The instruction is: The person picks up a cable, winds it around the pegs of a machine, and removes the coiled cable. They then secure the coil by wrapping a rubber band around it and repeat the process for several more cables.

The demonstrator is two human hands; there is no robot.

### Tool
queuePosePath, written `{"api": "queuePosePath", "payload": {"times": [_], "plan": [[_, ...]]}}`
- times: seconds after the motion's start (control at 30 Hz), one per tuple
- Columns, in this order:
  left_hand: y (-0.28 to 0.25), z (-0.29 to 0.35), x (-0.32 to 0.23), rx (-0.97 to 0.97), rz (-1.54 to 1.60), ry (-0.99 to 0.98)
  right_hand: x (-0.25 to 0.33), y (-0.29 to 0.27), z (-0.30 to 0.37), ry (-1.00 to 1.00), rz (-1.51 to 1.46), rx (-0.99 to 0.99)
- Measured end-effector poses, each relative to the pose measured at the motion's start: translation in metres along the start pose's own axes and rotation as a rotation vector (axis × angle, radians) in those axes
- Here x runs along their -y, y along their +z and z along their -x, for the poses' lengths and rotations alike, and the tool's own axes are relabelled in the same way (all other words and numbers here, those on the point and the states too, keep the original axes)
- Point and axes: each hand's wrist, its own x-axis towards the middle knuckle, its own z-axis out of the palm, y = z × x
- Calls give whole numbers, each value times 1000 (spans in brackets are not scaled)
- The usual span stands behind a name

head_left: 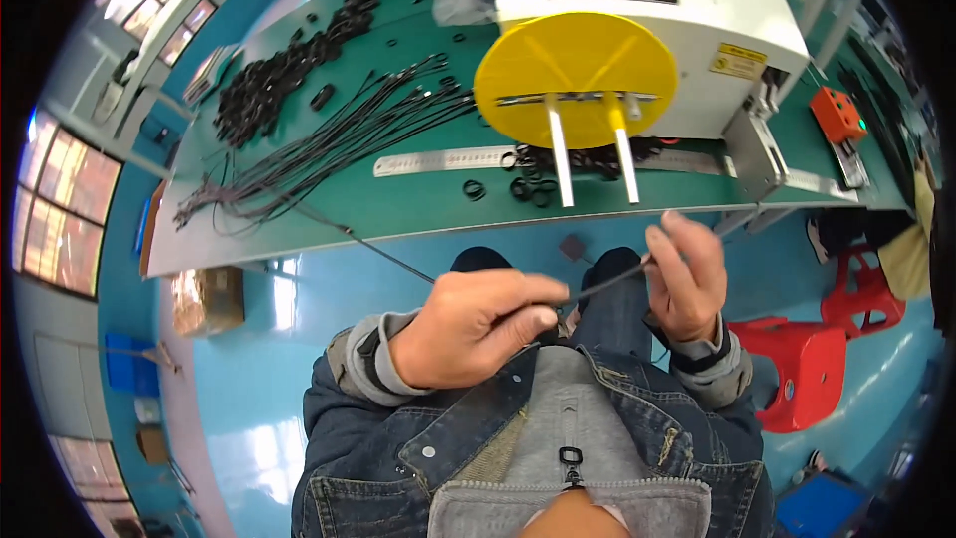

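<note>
My left hand point(473, 327) is closed around a thin black cable point(390, 259), thumb and fingers pinched together. From there the cable trails up and left to a bundle of loose black cables point(339, 139) on the green table. On the other side, my right hand point(687, 274) pinches the same cable further along, so a short length spans the gap between both hands above my lap. Ahead of me stands a white machine point(687, 60) with a yellow disc point(578, 50) on its front. Two pale rods point(561, 154) stick out from the disc toward me.
A steel ruler point(438, 160) lies along the table point(329, 209). Small black rings point(534, 191) sit below the disc, and a heap of coiled black pieces point(259, 100) is at the far left. An orange box point(837, 116) stands right. Red stools point(797, 369) are on the floor.
</note>
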Motion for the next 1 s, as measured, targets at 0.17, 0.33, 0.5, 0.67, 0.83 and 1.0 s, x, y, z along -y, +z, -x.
{"api": "queuePosePath", "payload": {"times": [0.17, 0.33, 0.5, 0.67, 0.83, 1.0], "plan": [[10, -63, 42, -292, -167, 64, -37, 29, -22, 121, 78, -116], [18, -76, 84, -396, 124, -127, -56, 81, -14, 297, -79, -289], [20, -87, 91, -388, 175, -155, -70, 100, -21, 310, -9, -327], [20, -91, 94, -372, 197, -188, -76, 101, -17, 376, -53, -323], [23, -85, 96, -416, 231, -158, -77, 89, 8, 542, -163, -302], [22, -72, 103, -490, 113, -108, -72, 64, 43, 597, -176, -189]]}}
